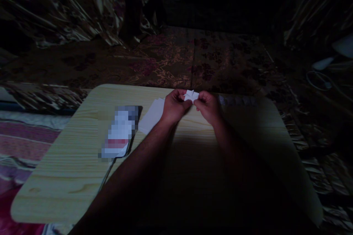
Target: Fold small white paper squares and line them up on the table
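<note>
Between my two hands is a small piece of folded white paper, with creased flaps showing on its upper side. My left hand pinches its left side, thumb on the near edge. From the right, my right hand pinches the other side with thumb and fingers. Both hands are just above the far part of the wooden table. Partly behind my left wrist lie flat white paper sheets. Right of my right hand, several small folded pieces sit in a row in shadow, too dark to make out well.
A phone, its screen blurred out, lies on the left of the light wooden table, with a cable running from its lower end. Patterned fabric covers a surface beyond the table. A white cable lies at the far right.
</note>
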Demonstrator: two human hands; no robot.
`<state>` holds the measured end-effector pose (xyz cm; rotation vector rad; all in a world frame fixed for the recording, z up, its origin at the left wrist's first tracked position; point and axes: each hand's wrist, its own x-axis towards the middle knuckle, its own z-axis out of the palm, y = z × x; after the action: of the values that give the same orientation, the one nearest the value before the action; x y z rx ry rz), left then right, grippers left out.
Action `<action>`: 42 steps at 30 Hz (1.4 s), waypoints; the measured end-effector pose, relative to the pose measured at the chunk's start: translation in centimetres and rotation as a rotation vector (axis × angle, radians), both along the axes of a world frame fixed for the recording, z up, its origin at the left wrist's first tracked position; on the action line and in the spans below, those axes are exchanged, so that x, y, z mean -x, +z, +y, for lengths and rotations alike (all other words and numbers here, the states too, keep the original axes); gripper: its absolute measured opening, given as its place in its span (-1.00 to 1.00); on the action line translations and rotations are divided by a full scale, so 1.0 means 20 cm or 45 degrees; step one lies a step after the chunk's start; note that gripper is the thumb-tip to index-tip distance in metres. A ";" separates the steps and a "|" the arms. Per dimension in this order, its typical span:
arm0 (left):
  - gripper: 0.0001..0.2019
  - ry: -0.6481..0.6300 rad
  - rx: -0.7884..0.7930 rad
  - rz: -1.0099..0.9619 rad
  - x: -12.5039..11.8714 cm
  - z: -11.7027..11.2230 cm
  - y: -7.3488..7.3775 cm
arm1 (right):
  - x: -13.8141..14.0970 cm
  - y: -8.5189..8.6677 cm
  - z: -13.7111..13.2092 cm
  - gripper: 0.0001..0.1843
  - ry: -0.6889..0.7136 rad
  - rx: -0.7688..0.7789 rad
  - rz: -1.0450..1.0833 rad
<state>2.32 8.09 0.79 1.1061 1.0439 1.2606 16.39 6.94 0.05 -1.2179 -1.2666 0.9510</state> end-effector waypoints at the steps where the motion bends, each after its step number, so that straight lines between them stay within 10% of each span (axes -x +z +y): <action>1: -0.64 -0.006 0.005 0.000 0.00 0.00 0.00 | 0.00 0.00 0.00 -0.84 0.003 0.011 0.000; 42: -0.64 -0.042 -0.062 0.077 0.01 0.00 -0.03 | 0.01 0.03 -0.01 -0.89 -0.080 0.132 -0.044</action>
<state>2.04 8.18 0.27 1.2006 1.0406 1.2383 16.15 6.66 0.62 -1.3521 -1.2114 0.9636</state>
